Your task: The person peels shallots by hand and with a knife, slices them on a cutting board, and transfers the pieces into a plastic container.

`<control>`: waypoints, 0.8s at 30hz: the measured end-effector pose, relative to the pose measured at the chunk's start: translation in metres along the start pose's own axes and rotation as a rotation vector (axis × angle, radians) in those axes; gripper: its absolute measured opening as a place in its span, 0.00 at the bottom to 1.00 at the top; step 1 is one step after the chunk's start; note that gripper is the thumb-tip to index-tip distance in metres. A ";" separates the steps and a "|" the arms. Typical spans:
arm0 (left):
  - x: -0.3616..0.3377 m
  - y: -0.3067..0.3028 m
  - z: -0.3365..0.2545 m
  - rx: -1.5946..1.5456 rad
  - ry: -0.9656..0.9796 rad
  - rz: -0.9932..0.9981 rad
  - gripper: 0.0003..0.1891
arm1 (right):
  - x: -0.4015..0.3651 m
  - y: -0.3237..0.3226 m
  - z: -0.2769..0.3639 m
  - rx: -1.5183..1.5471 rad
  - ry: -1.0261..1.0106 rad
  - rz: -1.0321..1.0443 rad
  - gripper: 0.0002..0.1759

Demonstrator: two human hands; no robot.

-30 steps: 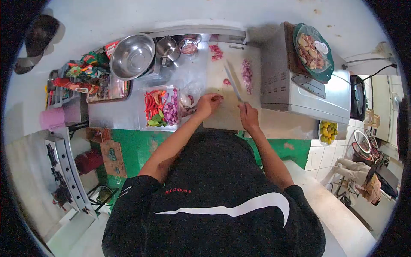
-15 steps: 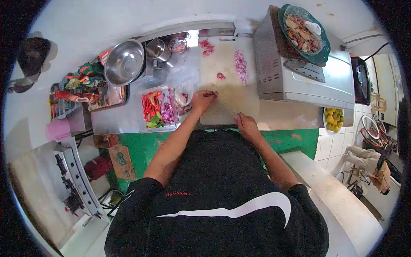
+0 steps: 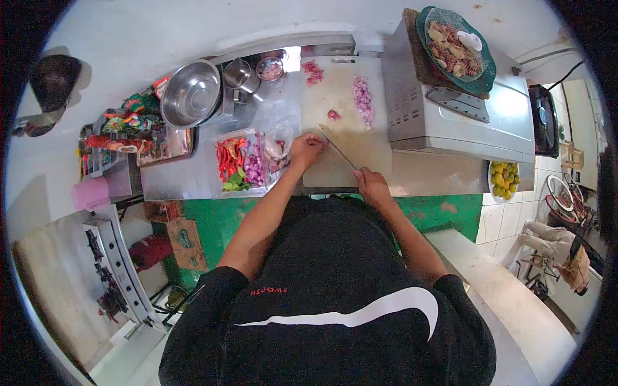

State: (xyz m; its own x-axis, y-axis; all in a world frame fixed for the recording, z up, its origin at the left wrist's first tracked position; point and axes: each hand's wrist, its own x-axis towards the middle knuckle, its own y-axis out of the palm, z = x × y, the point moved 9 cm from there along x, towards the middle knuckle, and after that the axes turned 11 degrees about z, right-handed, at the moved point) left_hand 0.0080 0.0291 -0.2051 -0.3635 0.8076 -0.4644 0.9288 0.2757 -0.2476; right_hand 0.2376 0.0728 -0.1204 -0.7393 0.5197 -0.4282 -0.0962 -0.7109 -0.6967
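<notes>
My right hand (image 3: 371, 184) is wrapped round the handle of a knife (image 3: 339, 148). Its blade slants up and left over the pale cutting board (image 3: 335, 71), the tip close to my left fingertips. At the board's left edge, my left hand (image 3: 307, 151) is closed in a pinch on a small reddish piece that looks like a shallot, mostly hidden by the fingers. Beyond the knife tip lies a peeled shallot (image 3: 333, 115). Sliced shallots (image 3: 363, 101) form a strip on the board's right side, and a reddish chopped heap (image 3: 313, 73) sits at its far left corner.
Left of the board stand a tray (image 3: 222, 191) of red chillies, shallots and green leaves, and a plastic bag (image 3: 278, 143). Farther back are a large steel bowl (image 3: 191, 93) and a small bowl (image 3: 269, 69). A metal oven (image 3: 460, 109) borders the right, beside a plate of green-yellow citrus (image 3: 503, 178).
The knife blade shows more clearly now, its tip farther up and left near my left fingers. My left hand has drawn back slightly from the board's middle. The whole view has shifted a little.
</notes>
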 end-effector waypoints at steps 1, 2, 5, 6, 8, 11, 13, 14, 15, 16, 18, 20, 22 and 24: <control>0.000 0.000 0.002 -0.001 0.000 0.000 0.12 | -0.002 -0.003 0.006 -0.033 -0.074 -0.049 0.22; 0.002 0.000 0.003 -0.029 -0.003 0.004 0.11 | -0.005 -0.007 0.011 -0.068 -0.149 -0.098 0.21; -0.004 -0.003 -0.008 -0.002 0.000 0.009 0.12 | 0.006 0.014 -0.019 -0.038 -0.066 -0.103 0.21; -0.005 -0.005 -0.009 0.055 0.004 0.011 0.13 | 0.005 0.010 -0.014 -0.038 -0.068 -0.105 0.21; 0.000 -0.004 -0.003 0.045 -0.010 0.044 0.13 | 0.001 0.007 -0.012 0.019 -0.011 -0.057 0.22; -0.001 -0.003 -0.008 0.038 -0.029 0.087 0.13 | 0.007 0.012 -0.008 0.082 -0.035 -0.003 0.22; -0.004 -0.005 -0.016 0.044 -0.033 0.098 0.13 | 0.007 0.009 0.000 0.063 -0.031 -0.003 0.22; -0.006 -0.005 -0.020 0.054 -0.032 0.098 0.12 | 0.008 0.007 0.003 0.043 -0.025 -0.003 0.23; -0.005 -0.005 -0.019 0.064 -0.031 0.097 0.12 | 0.008 0.007 0.005 0.043 -0.025 -0.004 0.23; -0.004 -0.006 -0.017 0.065 -0.030 0.097 0.12 | 0.010 0.007 0.005 0.029 -0.001 0.010 0.23; -0.004 -0.008 -0.026 0.174 0.081 0.061 0.12 | 0.012 0.007 0.005 0.016 0.024 0.025 0.23; -0.005 -0.007 -0.023 0.120 0.071 0.078 0.11 | 0.012 0.003 0.007 0.023 0.012 0.003 0.23; -0.006 -0.006 -0.025 0.067 0.061 0.094 0.11 | 0.013 0.004 0.004 0.012 0.021 0.007 0.23; -0.009 -0.009 -0.031 0.155 0.046 0.066 0.11 | 0.018 0.005 0.000 0.001 0.029 0.011 0.23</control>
State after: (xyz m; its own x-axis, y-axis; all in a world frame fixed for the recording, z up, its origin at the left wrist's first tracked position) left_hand 0.0053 0.0363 -0.1723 -0.2953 0.8453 -0.4453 0.9270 0.1406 -0.3477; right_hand 0.2238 0.0789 -0.1315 -0.7207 0.5256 -0.4520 -0.0891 -0.7169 -0.6915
